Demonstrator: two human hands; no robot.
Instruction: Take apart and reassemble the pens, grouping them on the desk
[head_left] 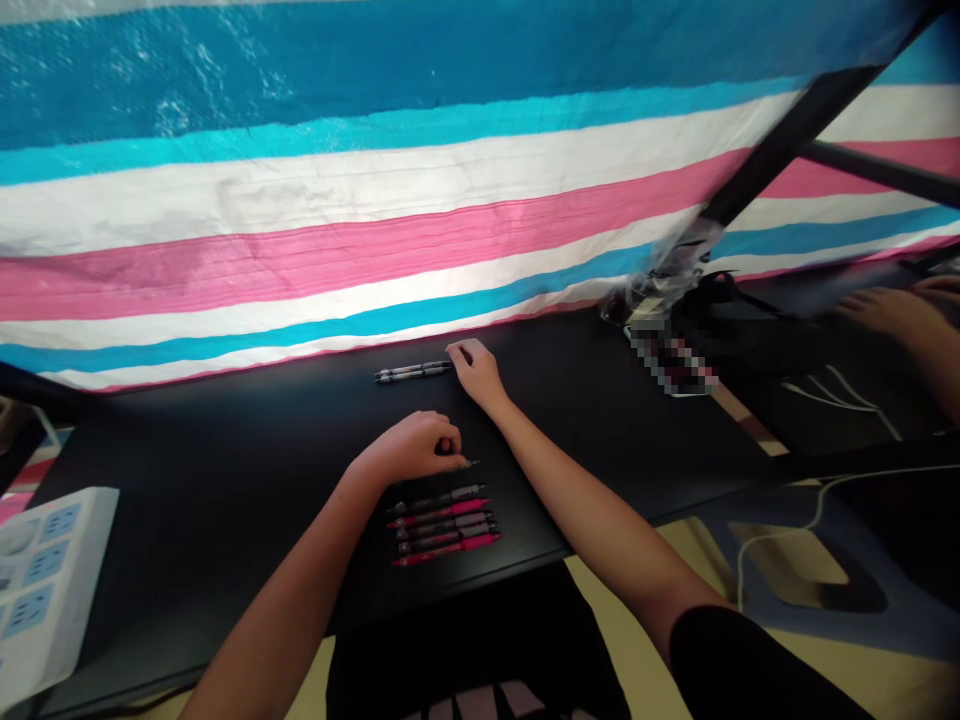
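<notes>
My left hand (416, 445) is closed, fingers curled down over a dark pen whose tip (472, 464) pokes out to the right. Just below it on the black table (262, 480) lies a row of pens, some grey and black (442, 498), others red (450, 550), roughly side by side. Farther back, my right hand (478, 375) has its fingers bent together at the right ends of two grey-and-black pens (411, 373). What those fingertips grip, if anything, is hidden.
A white plastic case (56, 590) with blue labels stands at the left edge. At right are a clear plastic bag (686, 260), a blurred-out item (671, 355) and white cables (840, 395). Another person's hands (892, 315) are at far right. A striped sheet (360, 240) hangs behind.
</notes>
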